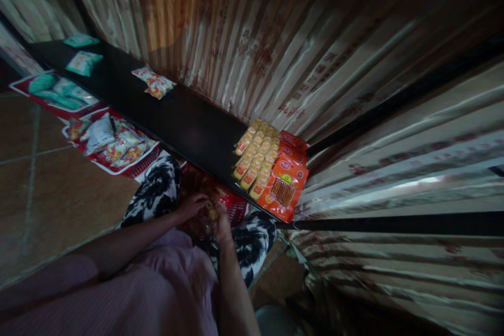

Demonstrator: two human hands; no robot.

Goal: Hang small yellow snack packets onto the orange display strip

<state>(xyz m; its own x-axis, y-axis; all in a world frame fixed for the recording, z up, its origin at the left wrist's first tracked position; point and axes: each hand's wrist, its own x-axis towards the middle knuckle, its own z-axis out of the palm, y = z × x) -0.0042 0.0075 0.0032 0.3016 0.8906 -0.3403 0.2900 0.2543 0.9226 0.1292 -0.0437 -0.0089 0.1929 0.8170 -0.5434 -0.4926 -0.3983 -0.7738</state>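
Between my knees, low over a red basket [235, 207], my two hands are close together. My right hand [221, 224] is closed on a small yellowish-brown snack pack [212, 213], dim and partly hidden by the fingers. My left hand [193, 205] has its fingers bent and pressed together at the pack's left side; what they pinch is too dark to make out. Above on the black shelf [189, 121], rows of yellow wrapped snacks [256, 157] lie beside orange snack bags [285, 184].
Farther left on the shelf lie red-and-white snack bags [157, 84] and teal packs [84, 63]. Red baskets with mixed snack bags [114, 139] and teal packs [59, 92] stand on the tiled floor [59, 184]. Pleated, printed sheeting [220, 26] rises behind the shelf.
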